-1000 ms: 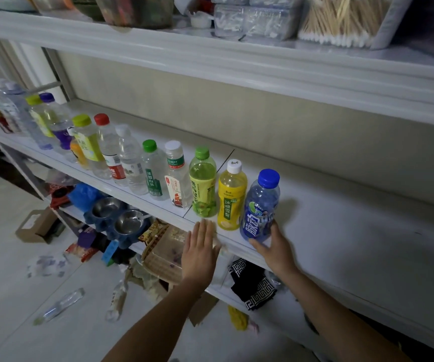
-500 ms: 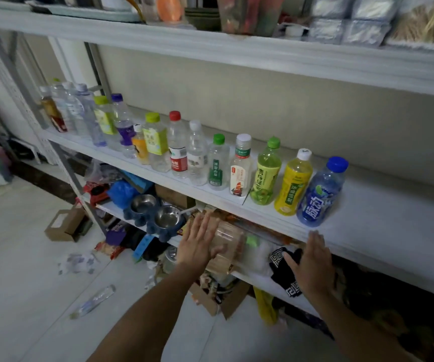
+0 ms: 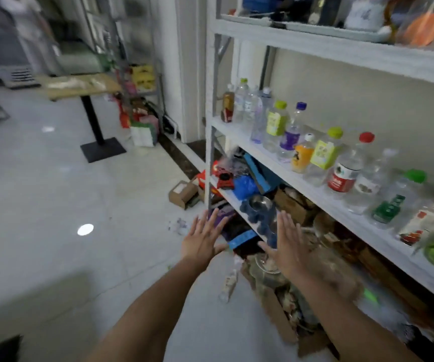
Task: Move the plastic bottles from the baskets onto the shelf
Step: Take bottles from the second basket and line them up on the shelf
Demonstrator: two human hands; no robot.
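One long white shelf (image 3: 341, 209) carries the bottles (image 3: 341, 176), upright in a close row near its front edge. Both hands hover before the cluttered lower tier, the left hand (image 3: 203, 240) and right hand (image 3: 287, 246) with fingers straight and spread, holding nothing. No basket is in view. The risk I see is that the row is packed tight near the lip, so a hurried placement or a brushing arm could topple one bottle into its neighbours.
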